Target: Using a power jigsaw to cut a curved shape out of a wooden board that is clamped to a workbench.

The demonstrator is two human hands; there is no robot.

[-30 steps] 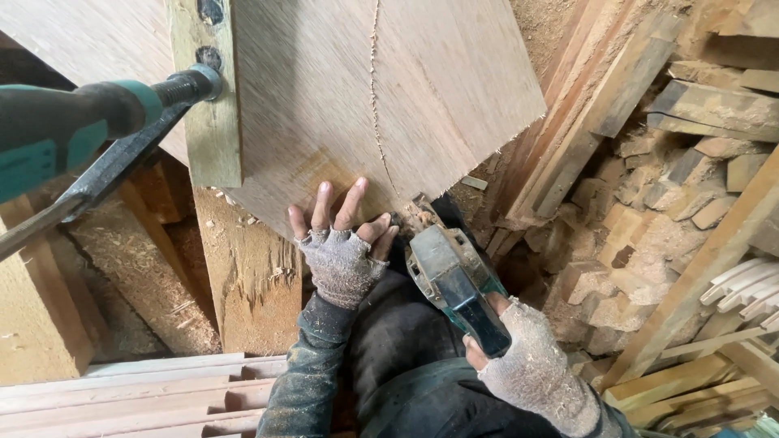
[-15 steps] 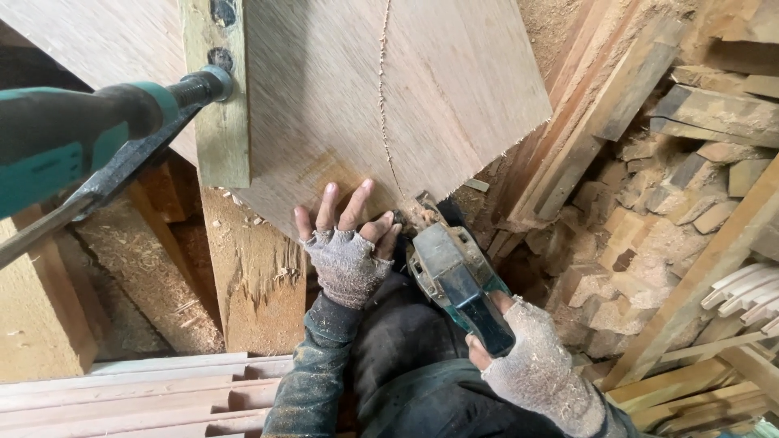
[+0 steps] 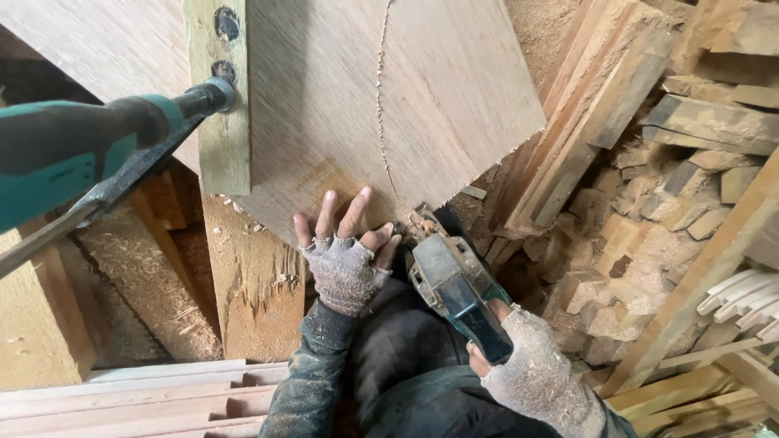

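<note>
The left hand (image 3: 345, 255), in a grey fingerless knit glove, lies flat with its fingers spread wide against the near edge of a large plywood panel (image 3: 389, 105), pressing on the sheet and holding nothing. The right hand (image 3: 531, 377), gloved the same way and dusted with sawdust, is closed around the dark blue-green handle of a handheld power saw (image 3: 450, 288). The saw's grey metal body sits just beside the left hand's fingers, its front end touching the panel's lower edge, in line with a thin, wavy trail of sawdust (image 3: 380, 97) that runs up the face of the sheet. The blade itself is hidden under the housing.

The panel tilts across the upper half of the view, and a pale wooden batten (image 3: 223, 122) crosses it at the left, fastened with two dark round bolt heads. A teal and black clamp (image 3: 97, 154) reaches in from the left edge, its metal tip meeting the batten near the lower bolt. Below the panel stands a rough, splintered wooden post (image 3: 256, 284). Flat planks (image 3: 162, 397) are stacked at the lower left. On the right lies a heap of wood offcuts (image 3: 649, 243), with long boards (image 3: 584, 113) leaning over it and sawdust scattered around.
</note>
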